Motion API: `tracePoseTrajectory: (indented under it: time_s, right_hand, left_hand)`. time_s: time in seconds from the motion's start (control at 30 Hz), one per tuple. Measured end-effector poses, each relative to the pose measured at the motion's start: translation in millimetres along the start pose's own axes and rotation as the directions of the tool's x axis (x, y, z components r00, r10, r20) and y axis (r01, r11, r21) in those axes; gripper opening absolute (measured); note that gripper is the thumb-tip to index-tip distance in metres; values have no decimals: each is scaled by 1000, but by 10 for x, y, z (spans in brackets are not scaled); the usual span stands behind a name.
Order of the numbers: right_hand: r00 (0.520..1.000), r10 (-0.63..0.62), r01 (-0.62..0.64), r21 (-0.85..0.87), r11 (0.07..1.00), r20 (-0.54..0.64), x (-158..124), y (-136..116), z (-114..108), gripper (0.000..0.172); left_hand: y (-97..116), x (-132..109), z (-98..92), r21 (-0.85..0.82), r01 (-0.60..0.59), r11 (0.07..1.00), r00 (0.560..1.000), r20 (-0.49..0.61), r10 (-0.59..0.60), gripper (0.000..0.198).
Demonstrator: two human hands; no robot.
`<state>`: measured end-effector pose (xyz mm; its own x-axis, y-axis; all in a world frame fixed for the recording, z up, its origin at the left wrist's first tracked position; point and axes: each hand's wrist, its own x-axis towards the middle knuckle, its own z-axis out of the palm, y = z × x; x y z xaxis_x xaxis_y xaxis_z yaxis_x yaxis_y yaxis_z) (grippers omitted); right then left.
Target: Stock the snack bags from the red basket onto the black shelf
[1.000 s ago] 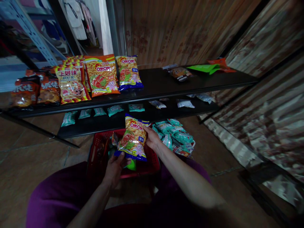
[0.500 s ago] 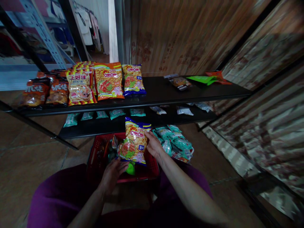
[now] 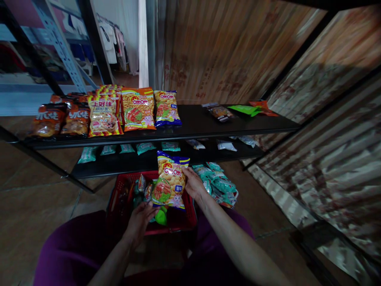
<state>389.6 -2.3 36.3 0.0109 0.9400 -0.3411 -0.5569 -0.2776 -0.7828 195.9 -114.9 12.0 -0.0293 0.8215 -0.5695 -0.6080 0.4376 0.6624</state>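
Observation:
Over the red basket (image 3: pixel 112 202) I hold up a snack bag (image 3: pixel 170 180), purple-edged and yellow with a picture of food on it. My right hand (image 3: pixel 194 184) grips its right edge, thumb on the front. At the lower left corner, my left hand (image 3: pixel 141 218) has its fingertips closed on the bag. Below the bag, a bright green item (image 3: pixel 161 216) and several small packets (image 3: pixel 142 183) lie inside the basket. A matching purple-edged bag (image 3: pixel 166 108) stands on the upper shelf, at the right end of the row of snacks.
The black upper shelf (image 3: pixel 190 129) also carries an orange noodle-snack bag (image 3: pixel 137 109), red-and-yellow bags (image 3: pixel 104 117), dark brown bags (image 3: pixel 49 121) and a green packet (image 3: pixel 245 110). Teal packets (image 3: pixel 145 147) line the lower shelf. A heap of teal packets (image 3: pixel 218 182) sits right of the basket.
My left fingers have closed in on the bag's lower left corner. The bag stands slightly more upright. The view has shifted a little, so the shelves appear lower.

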Motion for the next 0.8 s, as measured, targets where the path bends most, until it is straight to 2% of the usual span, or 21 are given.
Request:
tracePoseTrajectory:
  time_s: [0.23,0.4,0.57,0.8]
  right_hand:
    - [977,203,-197,82,977,-65,108,226,-202,29]
    - [979,191,-183,97,978,-71,131,271,-251,28]
    - [984,172,-168,86,982,-43,146,274,-276,23]
    - [983,185,-183,112,977,-6,201,251,-359,22]
  left_hand:
    - [-244,-59,-83,32,-50,998,994,-96,53,32]
    - [-328,-79,-74,63,-45,997,991,-120,52,41]
    - [-357,-29,-125,164,1,987,991,-129,21,50]
    - [-310,75,-201,287,44,957,998,-60,-28,46]
